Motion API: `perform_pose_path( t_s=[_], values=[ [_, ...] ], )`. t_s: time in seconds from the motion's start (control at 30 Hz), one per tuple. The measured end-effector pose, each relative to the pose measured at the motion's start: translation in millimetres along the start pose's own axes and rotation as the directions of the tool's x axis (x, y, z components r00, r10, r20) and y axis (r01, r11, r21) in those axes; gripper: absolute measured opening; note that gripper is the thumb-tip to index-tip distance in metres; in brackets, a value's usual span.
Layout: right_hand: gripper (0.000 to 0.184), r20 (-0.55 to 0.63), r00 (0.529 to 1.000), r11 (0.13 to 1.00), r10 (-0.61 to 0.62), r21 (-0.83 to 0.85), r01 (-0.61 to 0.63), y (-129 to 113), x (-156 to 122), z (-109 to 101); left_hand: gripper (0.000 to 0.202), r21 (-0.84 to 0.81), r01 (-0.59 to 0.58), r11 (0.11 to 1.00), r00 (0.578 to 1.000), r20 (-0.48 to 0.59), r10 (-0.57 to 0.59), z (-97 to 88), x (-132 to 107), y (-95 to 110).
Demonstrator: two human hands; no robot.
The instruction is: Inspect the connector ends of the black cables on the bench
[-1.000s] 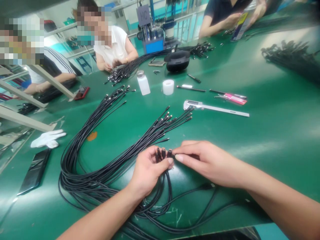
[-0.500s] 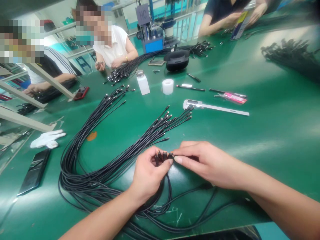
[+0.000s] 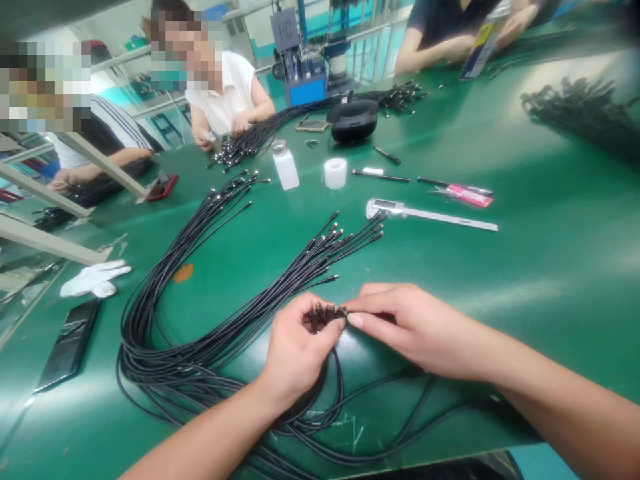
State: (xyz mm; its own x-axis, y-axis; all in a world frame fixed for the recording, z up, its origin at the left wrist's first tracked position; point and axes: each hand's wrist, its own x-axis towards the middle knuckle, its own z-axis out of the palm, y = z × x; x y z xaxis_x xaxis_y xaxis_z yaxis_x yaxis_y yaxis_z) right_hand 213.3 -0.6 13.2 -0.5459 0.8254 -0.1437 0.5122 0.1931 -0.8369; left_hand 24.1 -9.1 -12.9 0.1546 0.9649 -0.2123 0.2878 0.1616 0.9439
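My left hand (image 3: 300,343) is closed around several black cable connectors (image 3: 320,313), whose ends poke up between thumb and fingers. From it, dark cables run down and join a loop on the green table. My right hand (image 3: 415,327) pinches the rightmost connector (image 3: 341,312) between thumb and forefinger, its fingertips touching the left thumb. Which part of the connector it grips is hidden. A large bundle of black cables (image 3: 165,333) curves beside my left forearm, with metal-tipped plugs (image 3: 335,237) fanned out just beyond my hands.
Past the plugs lie a digital caliper (image 3: 435,217), a tape roll (image 3: 335,173), a white bottle (image 3: 285,165) and a black case (image 3: 355,121). A phone (image 3: 70,343) and white glove (image 3: 95,279) are at left. Co-workers sit across the table, near more cables (image 3: 585,113) at right.
My hands stay almost in place, still together at the connectors. Across the table, the co-worker in white has lowered a hand toward the cable ends.
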Motion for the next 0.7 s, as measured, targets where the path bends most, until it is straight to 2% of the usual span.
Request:
perform_pose_path(
  t_s=[0.37,0.7],
  values=[
    [0.029,0.006,1.000,1.000,0.000,-0.017,0.000,-0.5,1.0,0.7,0.018,0.032,-0.018,0.999,1.000,-0.007,0.018,-0.5,-0.6,-1.5],
    [0.032,-0.029,0.998,0.995,0.060,-0.076,-0.062,5.0,0.9,0.2,0.018,-0.025,0.034,0.999,0.999,0.008,-0.034,-1.7,1.8,1.6]
  ],
)
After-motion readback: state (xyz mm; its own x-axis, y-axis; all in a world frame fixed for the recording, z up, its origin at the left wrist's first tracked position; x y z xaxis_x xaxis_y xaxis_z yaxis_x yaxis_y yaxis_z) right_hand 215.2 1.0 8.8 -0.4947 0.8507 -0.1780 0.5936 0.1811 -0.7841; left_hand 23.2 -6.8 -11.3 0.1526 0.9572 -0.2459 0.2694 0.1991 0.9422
